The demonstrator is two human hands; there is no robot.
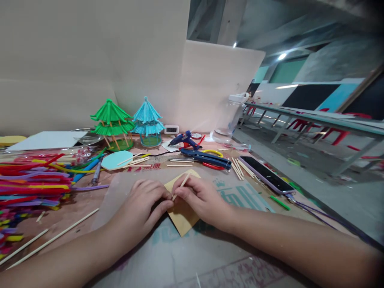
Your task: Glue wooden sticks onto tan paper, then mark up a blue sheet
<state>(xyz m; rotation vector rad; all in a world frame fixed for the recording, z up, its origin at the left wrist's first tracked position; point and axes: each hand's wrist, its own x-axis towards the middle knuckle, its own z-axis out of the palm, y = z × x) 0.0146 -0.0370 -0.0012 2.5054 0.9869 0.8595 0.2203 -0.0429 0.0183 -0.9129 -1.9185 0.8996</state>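
My right hand [201, 199] pinches a short wooden stick [181, 185], its lower end set against a tan cardboard piece [183, 218] lying on the table. My left hand [141, 208] rests on the left part of that cardboard, fingers curled together and pressed down beside the stick's tip. Whether the left fingers also grip the stick I cannot make out.
A green pagoda model [112, 122] and a blue pagoda model [148, 121] stand at the back. A glue gun [185, 140], blue pliers [206, 158], a phone [266, 173], loose sticks [240, 167], a light-blue octagon [116, 160] and a pile of pipe cleaners [33, 182] surround my hands.
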